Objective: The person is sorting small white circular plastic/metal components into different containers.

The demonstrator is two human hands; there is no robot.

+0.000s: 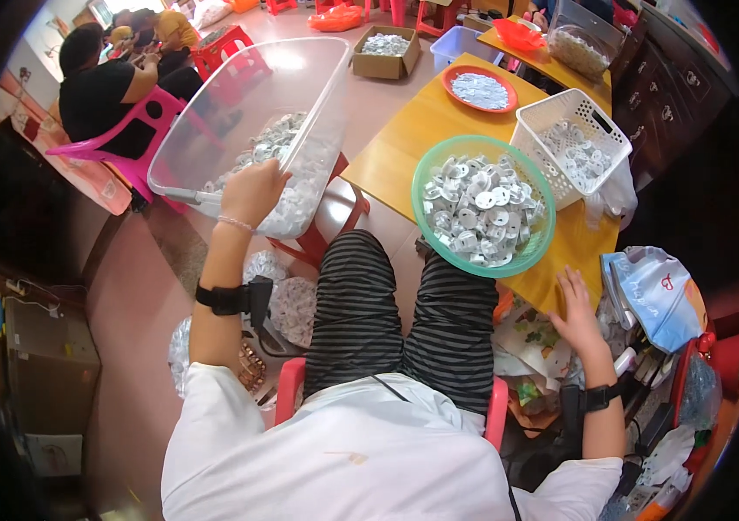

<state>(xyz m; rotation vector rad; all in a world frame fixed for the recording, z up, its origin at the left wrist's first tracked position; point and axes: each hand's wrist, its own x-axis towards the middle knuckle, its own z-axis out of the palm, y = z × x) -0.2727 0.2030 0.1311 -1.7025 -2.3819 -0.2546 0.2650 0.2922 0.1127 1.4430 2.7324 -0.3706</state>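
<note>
My left hand [252,193] is above the near rim of a large clear plastic bin [204,108], with its fingers curled in. What it holds, if anything, is hidden behind the back of the hand. Small white plastic parts [276,137] lie heaped inside that bin, which rests on a red stool [307,246]. On the right, my right hand [576,313] has its fingers spread at the near edge of the yellow table [391,143], with nothing in them. Beyond it on the table stands a green round basket [547,227] full of white plastic fittings [482,208].
A white perforated basket [552,187] and a red plate [508,106], both with white pieces, share the table. A cardboard box [378,68] is on the floor ahead. A person sits on a pink chair [148,130] at far left. Bags [654,291] crowd my right side.
</note>
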